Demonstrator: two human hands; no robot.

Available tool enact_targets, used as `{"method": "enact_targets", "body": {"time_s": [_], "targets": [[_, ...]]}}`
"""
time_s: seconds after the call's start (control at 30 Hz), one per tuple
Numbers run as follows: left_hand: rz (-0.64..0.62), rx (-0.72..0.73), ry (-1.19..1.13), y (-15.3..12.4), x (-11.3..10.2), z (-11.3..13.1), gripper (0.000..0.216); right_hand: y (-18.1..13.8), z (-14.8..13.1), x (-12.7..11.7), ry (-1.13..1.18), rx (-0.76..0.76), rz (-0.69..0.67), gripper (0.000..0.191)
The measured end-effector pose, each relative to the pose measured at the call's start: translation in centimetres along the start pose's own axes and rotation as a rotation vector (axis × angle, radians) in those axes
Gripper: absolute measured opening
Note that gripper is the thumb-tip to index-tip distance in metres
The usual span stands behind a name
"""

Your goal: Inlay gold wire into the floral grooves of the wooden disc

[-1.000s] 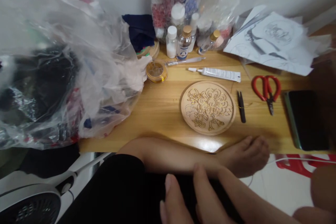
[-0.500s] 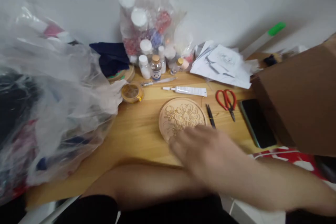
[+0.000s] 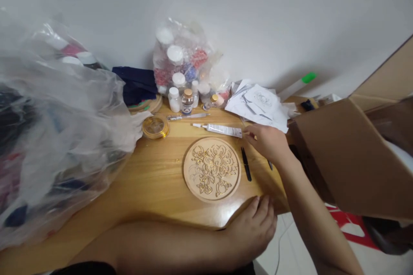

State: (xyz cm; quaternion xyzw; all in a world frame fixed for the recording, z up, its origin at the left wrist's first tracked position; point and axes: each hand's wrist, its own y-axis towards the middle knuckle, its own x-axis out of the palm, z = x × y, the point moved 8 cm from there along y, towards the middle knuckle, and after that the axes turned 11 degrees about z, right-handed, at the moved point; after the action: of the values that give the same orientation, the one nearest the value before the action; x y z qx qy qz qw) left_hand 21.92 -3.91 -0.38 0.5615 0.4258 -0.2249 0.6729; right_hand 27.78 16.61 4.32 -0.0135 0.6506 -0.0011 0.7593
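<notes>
My right hand [image 3: 269, 142] is at the crimped end of a white glue tube [image 3: 223, 130], thumb and forefinger pinched together; what lies between the fingertips, if anything, is too small to make out. My left hand [image 3: 253, 225] rests at the table's front edge, palm down and holding nothing, its fingers stretched out. Between and left of my hands lies a round wooden plaque [image 3: 212, 197], its carved floral lines partly filled with gold wire. Black tweezers [image 3: 245, 164] lie just right of it. My right hand and forearm cover the red-handled pliers except for a tip.
A spool of gold wire [image 3: 155, 127] and a pen [image 3: 189, 116] lie behind the plaque. Small bottles [image 3: 187, 102], a bag of jars [image 3: 176, 55] and papers [image 3: 258, 101] stand along the wall. A large plastic bag [image 3: 74, 137] fills the left; a cardboard box [image 3: 338, 154] bounds the right.
My right hand has moved from over the plaque's front edge back to the tube's end, uncovering the plaque. My left hand now shows at the table edge. The camera view has shifted.
</notes>
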Motion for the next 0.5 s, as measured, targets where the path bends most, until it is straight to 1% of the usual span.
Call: {"method": "enact_targets", "body": {"time_s": [0.33, 0.5], "targets": [[0.037, -0.022, 0.013, 0.04, 0.12, 0.1, 0.039, 0.38, -0.99, 0.37, -0.088, -0.119, -0.044, 0.025], [0.027, -0.017, 0.012, 0.09, -0.02, -0.02, 0.039, 0.09, -1.03, 0.2, -0.092, -0.14, -0.046, 0.026]]}}
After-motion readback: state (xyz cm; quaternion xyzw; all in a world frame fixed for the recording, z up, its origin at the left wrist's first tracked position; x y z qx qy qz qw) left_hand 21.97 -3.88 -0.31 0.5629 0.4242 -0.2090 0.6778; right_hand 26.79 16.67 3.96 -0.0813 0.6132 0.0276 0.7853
